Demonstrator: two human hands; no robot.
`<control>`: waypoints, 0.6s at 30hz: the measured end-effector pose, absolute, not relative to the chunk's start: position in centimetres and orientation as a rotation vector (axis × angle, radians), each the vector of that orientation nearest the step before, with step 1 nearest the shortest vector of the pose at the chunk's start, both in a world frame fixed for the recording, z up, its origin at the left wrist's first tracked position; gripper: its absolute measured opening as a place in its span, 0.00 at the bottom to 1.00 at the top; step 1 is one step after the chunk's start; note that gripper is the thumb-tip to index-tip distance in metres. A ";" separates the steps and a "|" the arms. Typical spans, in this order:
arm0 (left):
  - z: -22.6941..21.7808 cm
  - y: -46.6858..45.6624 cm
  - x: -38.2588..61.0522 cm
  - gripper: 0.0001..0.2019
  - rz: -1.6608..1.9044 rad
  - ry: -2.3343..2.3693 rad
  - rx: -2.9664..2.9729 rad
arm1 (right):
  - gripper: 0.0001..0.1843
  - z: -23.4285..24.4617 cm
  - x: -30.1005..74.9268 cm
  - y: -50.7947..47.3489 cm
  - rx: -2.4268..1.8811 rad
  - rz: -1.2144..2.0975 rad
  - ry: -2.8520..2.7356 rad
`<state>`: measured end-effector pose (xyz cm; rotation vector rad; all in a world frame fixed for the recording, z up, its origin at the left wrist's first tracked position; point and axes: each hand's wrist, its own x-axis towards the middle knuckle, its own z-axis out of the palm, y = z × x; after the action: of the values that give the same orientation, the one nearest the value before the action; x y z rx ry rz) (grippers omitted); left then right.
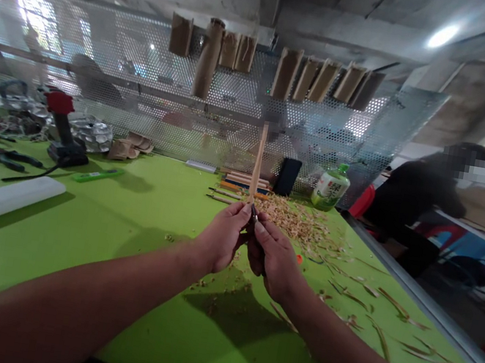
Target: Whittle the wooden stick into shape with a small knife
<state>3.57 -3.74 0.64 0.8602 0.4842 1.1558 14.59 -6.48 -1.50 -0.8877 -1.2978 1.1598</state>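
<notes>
In the middle of the head view my left hand (223,235) is closed around the lower end of a slim pale wooden strip (257,165), which stands upright and tapers toward its top. Close against it, my right hand (275,254) grips a small dark tool (254,213) with a shiny part, perhaps a carving knife; most of it is hidden by the fingers. The tool meets the strip near its base, by my left thumb. Behind both hands lies a heap of wood shavings (304,226) on the green tabletop (133,306).
At the left are a white elongated device (11,201), pliers (14,157), a red-and-black power drill (62,130) and a green cutter (97,175). A dark phone (287,176) and green bottle (331,187) stand near the perforated metal screen (139,77). Another person (417,192) sits right.
</notes>
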 end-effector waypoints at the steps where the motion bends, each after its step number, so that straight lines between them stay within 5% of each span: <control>1: 0.6 -3.8 3.6 0.06 1.162 0.477 0.860 | 0.15 -1.5 14.6 -6.5 -0.880 1.154 -1.297; 18: 0.2 -4.2 4.1 0.08 1.199 0.470 0.845 | 0.15 -1.0 14.6 -6.6 -0.895 1.135 -1.311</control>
<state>4.11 -4.15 0.19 0.8449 0.4703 1.1987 14.57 -6.58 -1.01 -0.8948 -1.3114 1.1346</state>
